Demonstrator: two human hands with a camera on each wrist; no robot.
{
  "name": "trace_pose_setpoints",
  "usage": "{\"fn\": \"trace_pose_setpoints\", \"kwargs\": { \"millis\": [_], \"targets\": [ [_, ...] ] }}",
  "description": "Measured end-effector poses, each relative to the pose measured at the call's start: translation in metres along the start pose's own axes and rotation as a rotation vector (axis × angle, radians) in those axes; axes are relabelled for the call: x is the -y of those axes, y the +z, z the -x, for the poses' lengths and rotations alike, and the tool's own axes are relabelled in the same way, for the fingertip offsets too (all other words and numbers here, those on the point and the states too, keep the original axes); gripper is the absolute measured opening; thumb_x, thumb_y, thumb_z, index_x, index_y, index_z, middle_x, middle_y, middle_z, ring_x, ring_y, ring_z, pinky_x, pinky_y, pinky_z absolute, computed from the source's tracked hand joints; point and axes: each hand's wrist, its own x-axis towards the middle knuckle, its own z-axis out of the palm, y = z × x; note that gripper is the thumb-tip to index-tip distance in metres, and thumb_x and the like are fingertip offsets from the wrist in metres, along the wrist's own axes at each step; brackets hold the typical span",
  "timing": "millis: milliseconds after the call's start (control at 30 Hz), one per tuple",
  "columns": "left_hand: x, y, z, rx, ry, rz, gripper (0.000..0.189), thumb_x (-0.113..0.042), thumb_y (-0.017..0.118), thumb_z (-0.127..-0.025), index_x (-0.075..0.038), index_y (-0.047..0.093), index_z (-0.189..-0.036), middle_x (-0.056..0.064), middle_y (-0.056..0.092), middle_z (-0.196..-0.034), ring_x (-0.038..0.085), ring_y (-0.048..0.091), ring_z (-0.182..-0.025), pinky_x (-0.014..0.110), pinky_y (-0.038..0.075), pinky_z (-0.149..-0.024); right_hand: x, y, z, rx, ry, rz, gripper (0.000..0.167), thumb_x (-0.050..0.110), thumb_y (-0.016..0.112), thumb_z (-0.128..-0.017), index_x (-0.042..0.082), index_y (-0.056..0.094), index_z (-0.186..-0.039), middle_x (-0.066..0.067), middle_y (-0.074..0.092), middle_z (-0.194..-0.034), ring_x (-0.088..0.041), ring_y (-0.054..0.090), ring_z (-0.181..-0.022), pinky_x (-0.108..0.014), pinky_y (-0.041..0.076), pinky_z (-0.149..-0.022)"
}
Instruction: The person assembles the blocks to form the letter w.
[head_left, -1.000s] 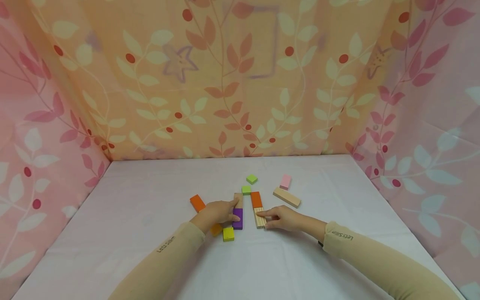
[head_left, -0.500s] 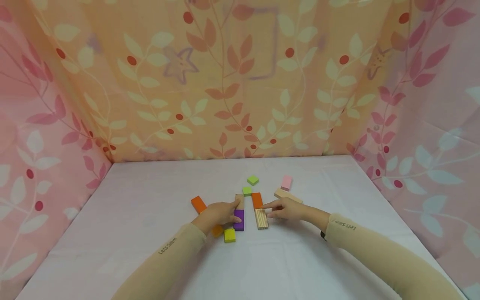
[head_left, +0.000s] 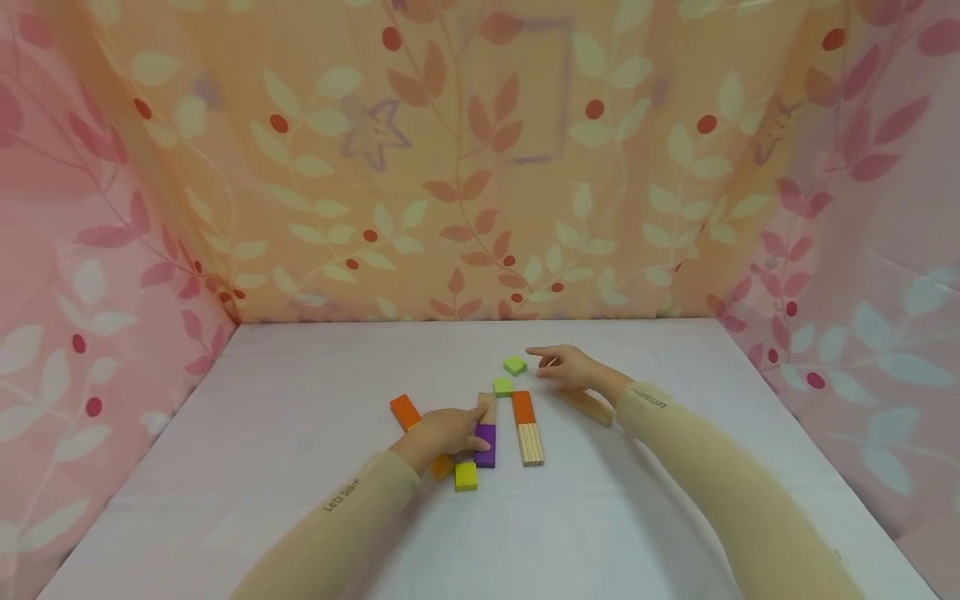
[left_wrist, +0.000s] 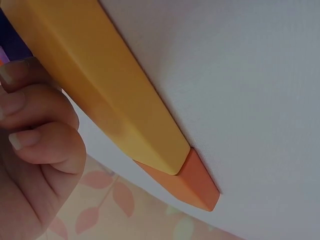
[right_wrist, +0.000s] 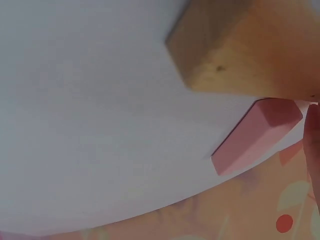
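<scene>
The right hand (head_left: 570, 367) has left the striped block (head_left: 531, 446) and moved farther out and to the right, while the left hand (head_left: 442, 432) stays at its place. Nearest lies the yellow block (head_left: 466, 477); just past it, the left wrist view shows an amber block (left_wrist: 110, 100), partly covered by the hand in the head view, its far end meeting an orange block (left_wrist: 197, 182). The left thumb rests on the purple block (head_left: 486, 433) and the spread forefinger on the tan block (head_left: 490, 402) beyond, other fingers curled in, forearm slanting forward and right. Right of these, the striped block adjoins a red-orange block (head_left: 522, 407), with a light-green block (head_left: 502, 387) by its far end. The right hand appears over the wooden block (head_left: 596, 409), forefinger extended leftward, other fingers loosely bent, gripping nothing; contact cannot be told. Its forearm slants forward and left. Near its fingertips, apart, lies the far green block (head_left: 515, 365). Only the right wrist view shows the pink block (right_wrist: 257, 135), beyond the wooden one.
</scene>
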Motion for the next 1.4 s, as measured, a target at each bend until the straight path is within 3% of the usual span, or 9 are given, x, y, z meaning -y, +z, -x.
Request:
{"fn": "trace_pose_setpoints", "kwargs": {
  "millis": [200, 333, 467, 600, 733, 900, 1067, 1267, 1400],
  "targets": [
    [0.001, 0.003, -0.004, -0.014, 0.004, -0.026, 0.077, -0.053, 0.063, -0.087, -0.027, 0.032, -0.153, 0.010, 0.056, -0.136, 0.028, 0.055, -0.118, 0.046, 0.041, -0.100, 0.001, 0.006, -0.023, 0.089, 0.054, 0.021, 0.057, 0.019, 0.061, -0.098, 0.013, 0.039, -0.150, -0.010, 0.060, -0.102, -0.023, 0.051, -0.090, -0.031, 0.044, -0.078],
    [0.001, 0.003, -0.004, -0.015, -0.001, -0.026, 0.077, -0.053, 0.063, -0.087, -0.027, 0.033, -0.153, 0.009, 0.056, -0.137, 0.029, 0.054, -0.121, 0.047, 0.041, -0.100, 0.005, 0.009, -0.033, 0.125, 0.103, 0.090, 0.058, 0.025, 0.060, -0.098, 0.019, 0.037, -0.151, -0.008, 0.056, -0.100, -0.022, 0.050, -0.091, -0.034, 0.041, -0.080],
    [0.000, 0.003, -0.003, -0.017, 0.003, -0.023, 0.077, -0.053, 0.064, -0.087, -0.026, 0.034, -0.153, 0.008, 0.056, -0.137, 0.030, 0.053, -0.123, 0.047, 0.041, -0.101, 0.008, 0.010, -0.036, 0.131, 0.170, 0.102, 0.054, 0.025, 0.060, -0.098, 0.024, 0.041, -0.149, -0.013, 0.055, -0.115, -0.027, 0.049, -0.103, -0.044, 0.040, -0.094],
    [-0.002, 0.002, -0.001, -0.022, 0.002, -0.024, 0.076, -0.052, 0.064, -0.087, -0.026, 0.034, -0.152, 0.008, 0.057, -0.136, 0.029, 0.053, -0.122, 0.046, 0.042, -0.100, 0.011, 0.011, -0.036, 0.100, 0.194, 0.083, 0.041, 0.022, 0.061, -0.098, 0.018, 0.056, -0.138, -0.015, 0.054, -0.127, -0.030, 0.048, -0.111, -0.051, 0.035, -0.104],
    [-0.002, 0.001, -0.001, -0.032, 0.002, -0.034, 0.076, -0.051, 0.065, -0.087, -0.026, 0.035, -0.152, 0.008, 0.056, -0.137, 0.029, 0.053, -0.123, 0.046, 0.042, -0.100, 0.012, 0.010, -0.036, 0.059, 0.144, 0.150, 0.025, 0.019, 0.067, -0.094, 0.008, 0.064, -0.116, -0.014, 0.059, -0.107, -0.027, 0.051, -0.098, -0.041, 0.043, -0.090],
    [-0.001, 0.000, -0.002, -0.036, 0.018, -0.027, 0.076, -0.050, 0.066, -0.087, -0.025, 0.036, -0.152, 0.007, 0.055, -0.138, 0.028, 0.052, -0.123, 0.045, 0.041, -0.101, 0.010, 0.006, -0.034, -0.006, 0.106, 0.230, 0.027, 0.016, 0.073, -0.088, -0.001, 0.058, -0.102, -0.010, 0.059, -0.091, -0.023, 0.052, -0.086, -0.035, 0.045, -0.081],
    [-0.001, -0.002, -0.003, -0.030, 0.033, -0.018, 0.077, -0.049, 0.067, -0.087, -0.022, 0.035, -0.152, 0.008, 0.055, -0.137, 0.026, 0.054, -0.117, 0.045, 0.041, -0.101, 0.008, -0.001, -0.021, -0.077, 0.093, 0.123, 0.027, 0.010, 0.074, -0.086, -0.003, 0.059, -0.103, -0.011, 0.059, -0.094, -0.023, 0.053, -0.088, -0.033, 0.046, -0.080],
    [-0.001, -0.004, -0.005, -0.021, 0.057, -0.023, 0.078, -0.047, 0.068, -0.087, -0.019, 0.035, -0.152, 0.008, 0.056, -0.135, 0.025, 0.054, -0.116, 0.044, 0.041, -0.102, 0.007, -0.005, 0.004, -0.063, 0.069, -0.103, 0.033, 0.002, 0.064, -0.092, -0.005, 0.061, -0.124, -0.013, 0.059, -0.096, -0.016, 0.047, -0.065, -0.024, 0.042, -0.055],
    [-0.002, -0.005, -0.004, -0.025, 0.064, -0.024, 0.073, -0.046, 0.069, -0.088, -0.016, 0.040, -0.148, 0.009, 0.058, -0.131, 0.025, 0.055, -0.114, 0.044, 0.041, -0.102, 0.005, -0.005, 0.021, -0.032, 0.032, -0.167, 0.041, 0.001, 0.059, -0.094, -0.008, 0.052, -0.134, -0.016, 0.061, -0.101, -0.018, 0.051, -0.072, -0.026, 0.045, -0.063]
  ]
}}
